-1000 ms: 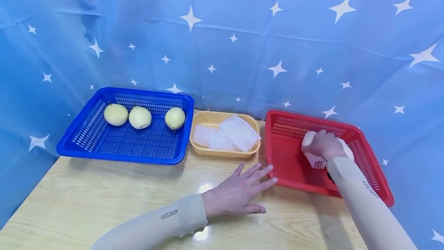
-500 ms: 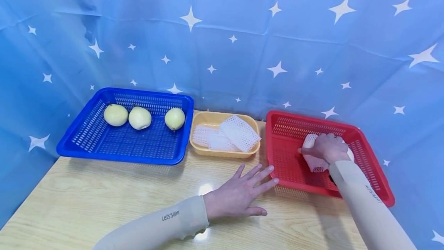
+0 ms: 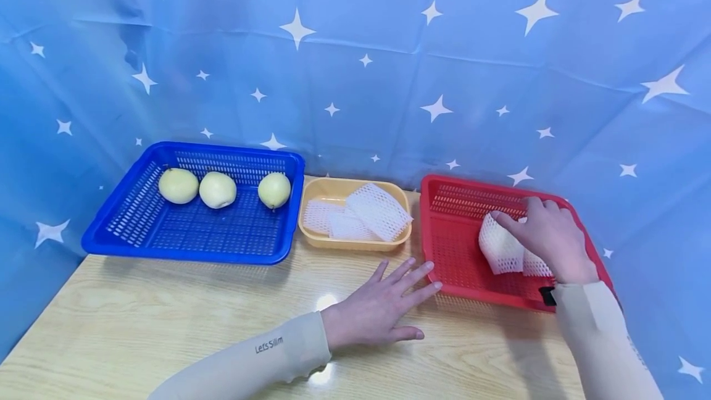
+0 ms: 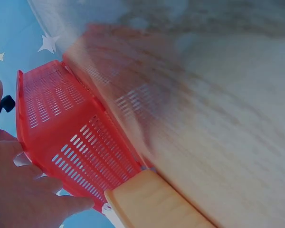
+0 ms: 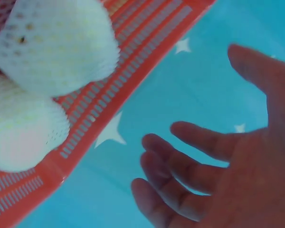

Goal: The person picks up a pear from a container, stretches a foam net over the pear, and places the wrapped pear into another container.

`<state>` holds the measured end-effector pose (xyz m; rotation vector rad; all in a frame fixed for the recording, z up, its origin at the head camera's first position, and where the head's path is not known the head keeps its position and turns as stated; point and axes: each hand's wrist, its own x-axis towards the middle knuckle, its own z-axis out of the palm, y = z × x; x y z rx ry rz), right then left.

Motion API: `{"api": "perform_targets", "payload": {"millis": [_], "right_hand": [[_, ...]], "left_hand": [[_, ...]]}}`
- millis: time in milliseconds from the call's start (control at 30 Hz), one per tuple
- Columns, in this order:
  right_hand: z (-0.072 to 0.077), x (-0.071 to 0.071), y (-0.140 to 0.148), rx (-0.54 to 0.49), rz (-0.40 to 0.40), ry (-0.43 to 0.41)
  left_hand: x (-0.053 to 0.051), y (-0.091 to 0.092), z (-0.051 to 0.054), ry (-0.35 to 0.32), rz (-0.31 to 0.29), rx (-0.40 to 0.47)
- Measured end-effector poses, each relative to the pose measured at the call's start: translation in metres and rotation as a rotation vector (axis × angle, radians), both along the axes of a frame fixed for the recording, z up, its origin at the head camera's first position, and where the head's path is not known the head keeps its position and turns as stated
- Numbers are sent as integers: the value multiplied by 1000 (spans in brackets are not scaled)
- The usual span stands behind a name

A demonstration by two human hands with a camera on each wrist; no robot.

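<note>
Two fruits in white foam nets lie side by side in the red basket (image 3: 455, 252); the nearer-left one is a netted fruit (image 3: 500, 242), also a netted fruit (image 5: 61, 45) in the right wrist view. Above them is my right hand (image 3: 555, 239), fingers apart and loosely bent; in the right wrist view the hand (image 5: 237, 166) holds nothing and touches neither fruit. My left hand (image 3: 378, 304) is spread flat with its fingertips at the red basket's near left corner; the left wrist view shows this hand (image 4: 23, 185) beside the basket wall (image 4: 85, 152).
A blue basket (image 3: 189, 257) at the left holds three pale pears, one being a pear (image 3: 274, 190). Between the baskets stands a yellow tray (image 3: 355, 244) with several foam nets (image 3: 378, 208). A star-patterned curtain (image 3: 355, 79) hangs behind the wooden table (image 3: 166, 320).
My right hand has let go of the netted fruit and moved up and to the right, uncovering both fruits. The left hand has stayed at the basket corner. The head view has shifted slightly.
</note>
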<state>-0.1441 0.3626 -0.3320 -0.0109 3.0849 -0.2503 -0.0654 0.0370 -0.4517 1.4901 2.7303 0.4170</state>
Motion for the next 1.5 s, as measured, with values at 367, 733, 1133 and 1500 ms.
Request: {"api": "perform_targets", "payload": {"millis": [367,733,1133,1500], "right_hand": [[-9,37,-39,-185,8,296],[-29,53,-76,-293,63,395],[-47,61,-139,-363,243,476],[-62,65,-193,-351,401,392]], "left_hand": [[-1,-18,13,-38,59,80],[-10,-71,32,24,216,233],[-17,-139,75,139,369,262],[-33,-198,90,-75,583,159]]}}
